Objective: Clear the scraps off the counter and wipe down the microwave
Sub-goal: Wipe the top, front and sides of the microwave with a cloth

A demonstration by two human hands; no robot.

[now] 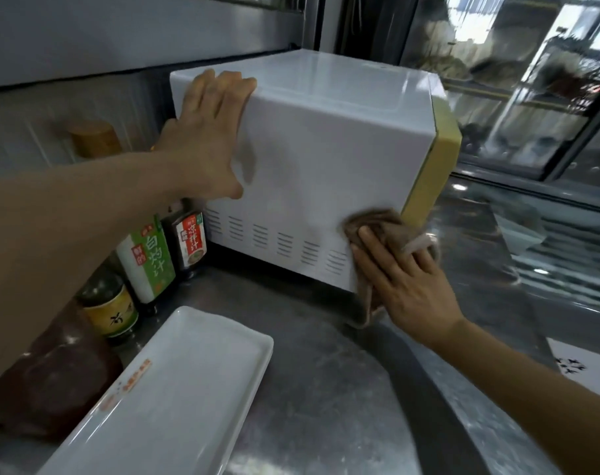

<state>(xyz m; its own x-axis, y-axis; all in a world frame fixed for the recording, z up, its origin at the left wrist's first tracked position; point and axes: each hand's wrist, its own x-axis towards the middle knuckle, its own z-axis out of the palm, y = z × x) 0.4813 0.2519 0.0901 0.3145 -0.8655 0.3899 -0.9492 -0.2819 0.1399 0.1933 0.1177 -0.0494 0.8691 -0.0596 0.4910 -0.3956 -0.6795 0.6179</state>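
Observation:
A white microwave (pixel 326 159) with a yellow front stands on the steel counter (pixel 326 371), its side panel facing me. My left hand (pixel 209 132) rests flat on the upper rear corner of that side, fingers reaching over the top edge. My right hand (pixel 404 282) presses a brown cloth (pixel 377 224) with straight fingers against the lower front corner of the side panel, beside the vent slots. Part of the cloth hangs down below the microwave's bottom edge.
A white rectangular tray (pixel 175 399) lies on the counter in front. Sauce bottles (pixel 151 258) stand in a row along the left wall, with a wooden-lidded jar (pixel 93 138) behind. A glass partition (pixel 531 97) runs along the right. A white paper (pixel 583 368) lies at the right edge.

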